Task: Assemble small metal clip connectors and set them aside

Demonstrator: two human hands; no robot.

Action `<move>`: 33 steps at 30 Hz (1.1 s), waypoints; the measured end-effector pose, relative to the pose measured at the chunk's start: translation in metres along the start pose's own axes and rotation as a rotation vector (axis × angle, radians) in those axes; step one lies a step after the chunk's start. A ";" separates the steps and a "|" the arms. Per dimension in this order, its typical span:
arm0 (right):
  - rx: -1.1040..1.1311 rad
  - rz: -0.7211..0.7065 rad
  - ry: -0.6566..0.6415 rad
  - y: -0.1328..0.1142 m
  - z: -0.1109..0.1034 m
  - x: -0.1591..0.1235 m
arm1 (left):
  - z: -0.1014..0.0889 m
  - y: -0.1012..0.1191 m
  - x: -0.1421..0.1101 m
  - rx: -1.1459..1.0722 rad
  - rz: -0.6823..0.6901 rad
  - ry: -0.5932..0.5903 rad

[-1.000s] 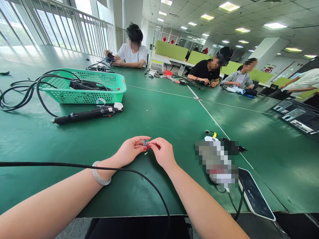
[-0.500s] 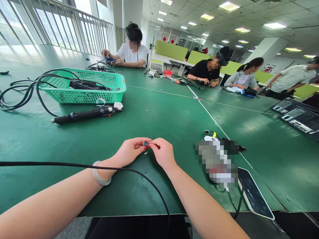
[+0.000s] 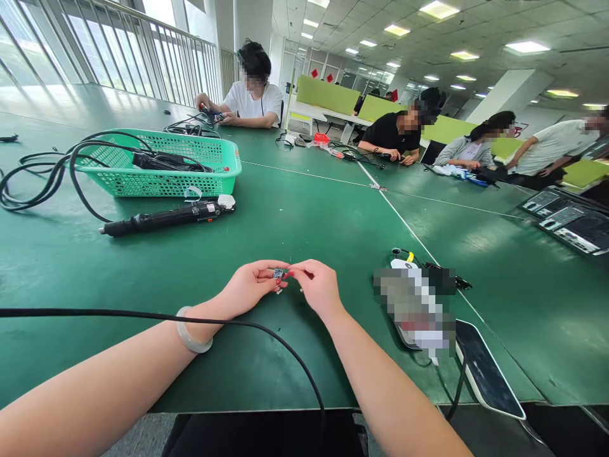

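Note:
Between the thumb and fingers of my left hand (image 3: 247, 287) is a small circuit board (image 3: 278, 273), partly covered by the fingertips. Right beside the board, the thumb and forefinger of my right hand (image 3: 316, 285) are pinched together; whatever they hold is too small to make out. Both hands are low over the green table (image 3: 295, 355). Tiny white scraps (image 3: 278, 291) lie on the surface just beneath the fingers. A black cable (image 3: 143, 315) passes across in front of my left wrist, which wears a pale bangle.
A black electric screwdriver (image 3: 162, 219) lies in front of a green mesh basket (image 3: 162, 184) holding cables and black parts. To my right are a blurred-out item (image 3: 413, 311) and a phone-like slab (image 3: 490, 371). Several people sit or stand at the table's far side; a black tray (image 3: 571, 219) lies far right.
My right hand has drawn slightly right, away from the board, so more of the board shows. My left hand stays almost in place.

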State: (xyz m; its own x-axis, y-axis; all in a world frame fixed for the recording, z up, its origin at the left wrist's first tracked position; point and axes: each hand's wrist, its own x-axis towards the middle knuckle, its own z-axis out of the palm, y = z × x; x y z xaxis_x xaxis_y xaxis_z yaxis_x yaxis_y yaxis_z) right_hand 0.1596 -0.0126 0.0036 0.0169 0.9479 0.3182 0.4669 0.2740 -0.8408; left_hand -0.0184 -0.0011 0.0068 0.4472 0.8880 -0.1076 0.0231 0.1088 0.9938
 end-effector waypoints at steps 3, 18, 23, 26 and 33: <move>-0.019 0.124 0.042 0.010 -0.019 0.007 | -0.001 0.002 0.001 -0.065 -0.067 0.050; -0.293 0.269 -0.460 0.014 -0.054 0.001 | 0.000 0.009 -0.001 -0.060 -0.139 0.105; -0.305 0.214 -0.485 0.016 -0.051 0.000 | 0.001 0.011 -0.001 -0.068 -0.136 0.109; -0.311 0.186 -0.498 0.015 -0.049 0.001 | 0.001 0.011 -0.001 -0.053 -0.143 0.129; -0.368 0.180 -0.535 0.014 -0.049 0.003 | -0.001 0.010 0.002 -0.004 -0.138 0.127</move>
State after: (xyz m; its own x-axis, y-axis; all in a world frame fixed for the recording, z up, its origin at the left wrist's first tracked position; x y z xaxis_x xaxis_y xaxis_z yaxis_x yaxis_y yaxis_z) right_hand 0.2096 -0.0142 0.0146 -0.2731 0.9497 -0.1533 0.7701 0.1204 -0.6264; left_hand -0.0178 0.0021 0.0166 0.3231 0.9139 -0.2457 0.0726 0.2349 0.9693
